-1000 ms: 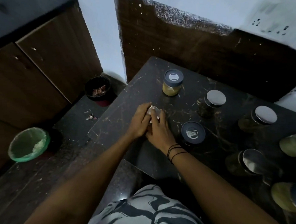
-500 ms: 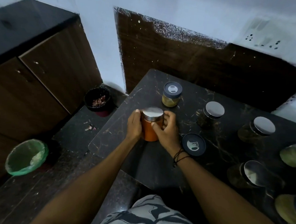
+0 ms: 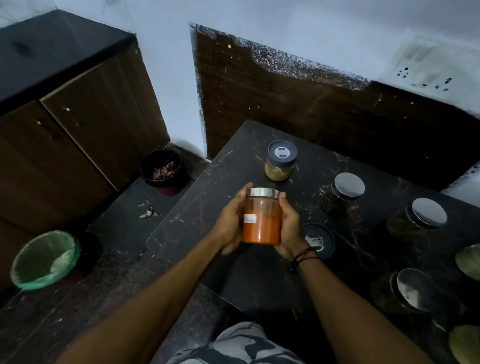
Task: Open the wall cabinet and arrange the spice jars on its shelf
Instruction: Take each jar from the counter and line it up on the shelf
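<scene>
The left hand (image 3: 228, 220) and right hand (image 3: 289, 227) clasp the orange jar (image 3: 262, 217) above the desk (image 3: 202, 221), probably for steady carrying.

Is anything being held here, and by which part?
Yes: the orange jar, gripped by its glass sides between the left hand and right hand, below the metal lid.

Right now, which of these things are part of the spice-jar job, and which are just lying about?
Part of the job:
orange jar, held between left hand and right hand
yellow-spice jar
steel-lidded jars

Lying about:
green-lined bin
black bowl
</scene>
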`<state>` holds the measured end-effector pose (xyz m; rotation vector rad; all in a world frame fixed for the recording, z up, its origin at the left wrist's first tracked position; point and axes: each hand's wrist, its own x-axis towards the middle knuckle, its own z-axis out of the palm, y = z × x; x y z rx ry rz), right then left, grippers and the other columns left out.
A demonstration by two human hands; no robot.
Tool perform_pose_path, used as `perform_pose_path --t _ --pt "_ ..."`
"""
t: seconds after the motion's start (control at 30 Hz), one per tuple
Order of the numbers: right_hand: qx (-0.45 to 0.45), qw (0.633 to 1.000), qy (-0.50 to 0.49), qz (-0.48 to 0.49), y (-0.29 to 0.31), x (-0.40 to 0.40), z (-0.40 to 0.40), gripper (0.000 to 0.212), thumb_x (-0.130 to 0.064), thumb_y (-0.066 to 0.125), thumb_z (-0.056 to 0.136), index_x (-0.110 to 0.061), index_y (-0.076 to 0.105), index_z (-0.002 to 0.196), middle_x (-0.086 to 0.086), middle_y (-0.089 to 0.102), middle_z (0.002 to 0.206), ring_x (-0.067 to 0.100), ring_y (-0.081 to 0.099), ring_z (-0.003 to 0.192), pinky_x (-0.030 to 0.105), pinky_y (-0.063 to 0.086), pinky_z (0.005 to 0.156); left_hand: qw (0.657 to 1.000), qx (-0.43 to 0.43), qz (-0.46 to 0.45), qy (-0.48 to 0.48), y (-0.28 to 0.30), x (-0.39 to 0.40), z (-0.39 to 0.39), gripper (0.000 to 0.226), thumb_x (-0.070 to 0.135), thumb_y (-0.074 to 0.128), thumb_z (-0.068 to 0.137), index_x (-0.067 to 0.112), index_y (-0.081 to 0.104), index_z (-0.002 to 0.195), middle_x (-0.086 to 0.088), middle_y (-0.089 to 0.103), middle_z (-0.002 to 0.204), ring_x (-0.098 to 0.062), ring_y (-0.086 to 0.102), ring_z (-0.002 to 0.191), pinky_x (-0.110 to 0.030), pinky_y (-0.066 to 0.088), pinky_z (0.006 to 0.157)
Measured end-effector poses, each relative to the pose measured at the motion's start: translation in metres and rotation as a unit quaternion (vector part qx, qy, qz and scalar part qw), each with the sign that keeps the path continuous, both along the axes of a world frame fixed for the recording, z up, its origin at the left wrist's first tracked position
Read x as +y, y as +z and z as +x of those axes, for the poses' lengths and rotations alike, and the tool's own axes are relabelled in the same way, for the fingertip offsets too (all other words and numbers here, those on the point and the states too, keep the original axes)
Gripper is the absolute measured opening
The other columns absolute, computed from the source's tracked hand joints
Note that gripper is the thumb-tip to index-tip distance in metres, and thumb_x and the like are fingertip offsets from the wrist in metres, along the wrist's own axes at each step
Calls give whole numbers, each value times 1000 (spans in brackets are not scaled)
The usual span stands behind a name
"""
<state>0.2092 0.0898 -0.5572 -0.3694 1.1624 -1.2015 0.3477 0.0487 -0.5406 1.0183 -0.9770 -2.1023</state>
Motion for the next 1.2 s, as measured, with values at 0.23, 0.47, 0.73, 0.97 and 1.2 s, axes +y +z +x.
perform_pose_path --t 0.23,0.47,0.73,0.97,1.2 --pt "-8 1000 -3 23 -3 4 1 56 -59 33 97 -20 60 126 15 69 120 33 67 107 48 56 82 998 12 56 27 -5 3 5 53 41 64 87 30 51 137 -7 59 133 -26 64 115 -41 60 77" --pt "43 998 1 36 4 1 4 63 -66 32 94 -24 48 138 15 64 125 34 65 109 57 52 93 999 -9 48 19 -6 2 5 68 57 74 66 29 56 126 -9 66 124 -25 70 106 -37 61 70" --pt "103 983 -33 -150 101 -44 -21 54 -54 53 88 -15 62 124 19 68 119 36 68 103 52 56 86 990 39 -133 3 87 -50 -25 28 42 60 90 27 71 110 -8 72 114 -25 69 103 -42 57 87" --pt "145 938 -106 -298 251 -92 -55 57 -43 63 84 -2 56 123 23 65 118 38 62 106 53 50 93 960 117 -256 5 238 -104 -63 33 32 64 91 11 66 116 -15 69 111 -31 65 104 -46 51 93" --pt "255 873 -162 -384 370 -111 -79 31 -45 54 93 -22 54 113 1 66 115 24 67 102 43 58 80 919 137 -368 24 360 -127 -85 34 35 62 93 19 64 123 -9 71 121 -26 69 105 -39 59 79"
